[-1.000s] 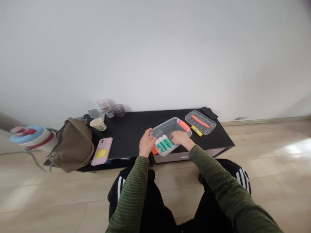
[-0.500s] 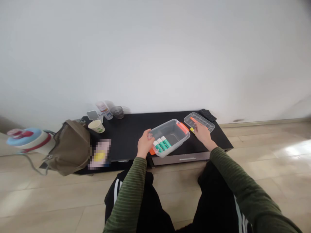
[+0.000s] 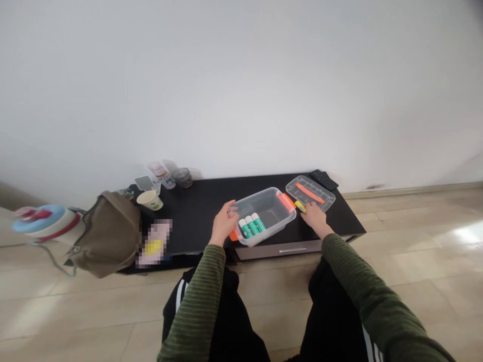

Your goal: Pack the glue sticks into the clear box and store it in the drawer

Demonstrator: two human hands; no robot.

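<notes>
A clear plastic box (image 3: 272,233) with orange latches stands without its lid on the black low cabinet. Three green glue sticks (image 3: 252,225) with white caps lie side by side in its near left part. My left hand (image 3: 223,221) grips the box's left end, thumb and fingers at the rim. To the right of the box, my right hand (image 3: 314,217) has its fingers closed at a small yellow stick (image 3: 300,206), whose other end shows; its exact kind is unclear. Just behind that hand lies the clear lid (image 3: 327,197) with an orange strip (image 3: 310,193) on it.
Beside the lid is a black remote-like device (image 3: 323,179). On the cabinet's left are a paper cup (image 3: 150,200), a glass (image 3: 182,177), a spray bottle (image 3: 162,175) and a brown bag (image 3: 109,234). A drawer handle (image 3: 293,250) faces my knees.
My right hand has moved slightly down and toward me, off the lid and onto the yellow stick, so the orange strip shows fully. My left hand stays on the box.
</notes>
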